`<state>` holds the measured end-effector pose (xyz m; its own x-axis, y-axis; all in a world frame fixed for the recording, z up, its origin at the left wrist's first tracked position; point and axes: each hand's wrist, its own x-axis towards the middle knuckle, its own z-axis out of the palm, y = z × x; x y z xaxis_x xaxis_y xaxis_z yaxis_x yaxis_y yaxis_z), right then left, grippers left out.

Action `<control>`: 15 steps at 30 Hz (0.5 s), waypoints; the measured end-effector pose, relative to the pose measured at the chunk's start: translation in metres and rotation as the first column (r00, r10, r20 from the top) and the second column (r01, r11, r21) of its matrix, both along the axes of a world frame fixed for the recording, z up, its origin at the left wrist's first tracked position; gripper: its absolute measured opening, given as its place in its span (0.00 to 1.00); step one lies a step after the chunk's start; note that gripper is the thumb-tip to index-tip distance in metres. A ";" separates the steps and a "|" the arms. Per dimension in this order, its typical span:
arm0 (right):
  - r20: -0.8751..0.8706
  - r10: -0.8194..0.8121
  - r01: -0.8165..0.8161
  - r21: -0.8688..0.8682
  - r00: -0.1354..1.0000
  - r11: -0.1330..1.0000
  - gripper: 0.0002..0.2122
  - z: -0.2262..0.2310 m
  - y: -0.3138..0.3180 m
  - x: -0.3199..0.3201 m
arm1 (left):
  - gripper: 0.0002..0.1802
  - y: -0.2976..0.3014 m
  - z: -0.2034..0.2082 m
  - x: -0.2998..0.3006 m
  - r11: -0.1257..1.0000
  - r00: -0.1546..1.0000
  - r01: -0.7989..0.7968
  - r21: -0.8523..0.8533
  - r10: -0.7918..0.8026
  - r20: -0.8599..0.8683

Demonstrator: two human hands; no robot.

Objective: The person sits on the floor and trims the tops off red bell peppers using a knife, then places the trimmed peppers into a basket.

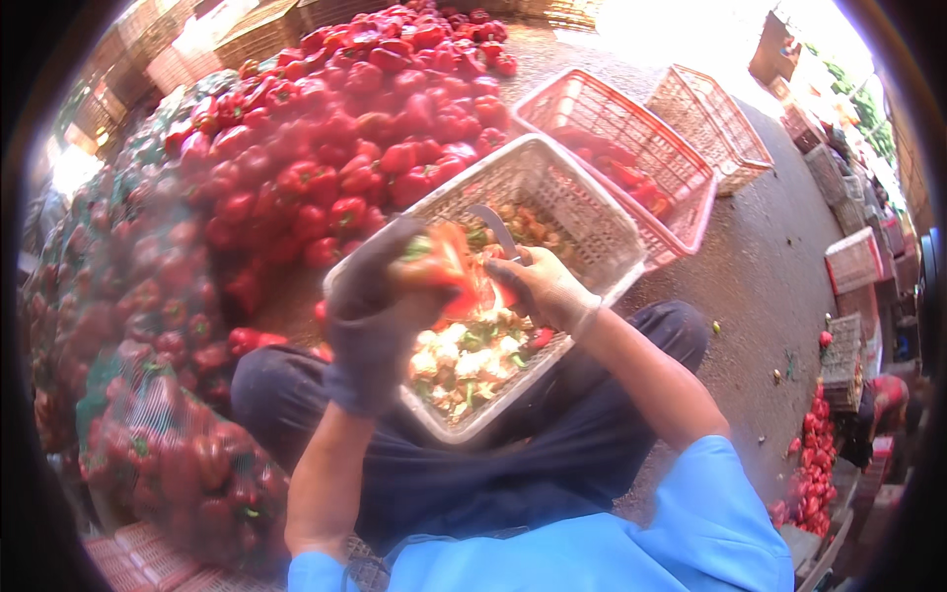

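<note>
My left hand (378,316), in a dark glove and blurred, is closed around a red bell pepper (450,259) that looks cut open. In my right hand (554,286), which wears a pale glove with dark fingertips, is a knife with a curved blade (496,231) pointing up and away from me. The right fingers are right beside the pepper. Both hands are over a pale plastic crate (602,212) between my knees. Pale pepper cores (469,357) with seeds and green bits lie in its near part, and more scraps are at its far end.
A large heap of red bell peppers (365,128) rises ahead and to the left. Net sacks of peppers (182,444) stand at my left. Beyond the crate, a pink crate (681,187) holds red pieces, with another crate (715,123) behind it. Stacked crates (856,261) line the right.
</note>
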<state>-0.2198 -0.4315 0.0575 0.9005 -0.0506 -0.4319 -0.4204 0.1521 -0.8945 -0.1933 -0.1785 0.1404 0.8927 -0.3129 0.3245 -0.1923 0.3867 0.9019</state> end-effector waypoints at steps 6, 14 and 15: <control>0.108 -0.510 0.507 -0.397 0.853 0.765 0.24 0.059 -0.121 0.015 | 0.37 0.004 0.004 0.017 0.964 0.955 -0.127 0.234 0.183 -0.233; 0.150 -0.193 0.208 -0.093 0.970 0.974 0.33 0.069 -0.079 0.001 | 0.48 -0.017 -0.016 0.007 0.812 0.957 -0.264 0.521 0.154 0.244; 0.107 -0.062 0.081 -0.180 0.992 0.980 0.33 0.079 -0.049 -0.003 | 0.48 -0.016 -0.017 0.006 0.765 0.954 -0.265 0.587 0.117 0.277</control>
<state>-0.2225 -0.4808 0.1365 0.9301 -0.1862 -0.3167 -0.3210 0.0079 -0.9471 -0.1869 -0.1944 0.1232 0.8876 -0.3402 0.3107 -0.4150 -0.2976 0.8598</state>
